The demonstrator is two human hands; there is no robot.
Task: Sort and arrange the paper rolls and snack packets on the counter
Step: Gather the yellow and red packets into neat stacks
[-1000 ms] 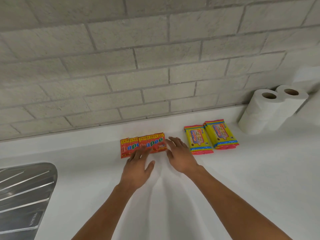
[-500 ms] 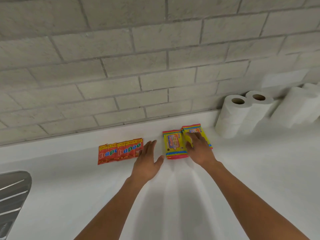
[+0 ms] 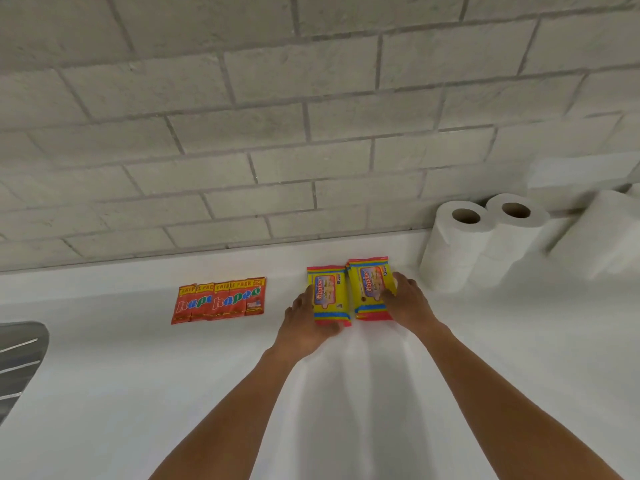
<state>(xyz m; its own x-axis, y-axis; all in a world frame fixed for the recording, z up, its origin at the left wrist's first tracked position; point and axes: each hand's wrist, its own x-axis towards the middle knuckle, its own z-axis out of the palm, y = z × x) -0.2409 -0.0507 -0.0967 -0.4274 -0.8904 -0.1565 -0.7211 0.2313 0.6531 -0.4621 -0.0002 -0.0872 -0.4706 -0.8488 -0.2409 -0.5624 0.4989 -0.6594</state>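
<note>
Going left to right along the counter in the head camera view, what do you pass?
Metal sink drainer → red snack packets → left hand → left yellow packet → right yellow packet → right hand → upright paper rolls.

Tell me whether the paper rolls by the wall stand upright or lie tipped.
Upright: the two nearest paper rolls show open cardboard cores on top. A third roll beside them leans tilted.

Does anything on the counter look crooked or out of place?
Mostly tidy. One paper roll at the far right leans tilted, while its two neighbours stand upright. The right yellow packet sits slightly further back than the left one.
</note>
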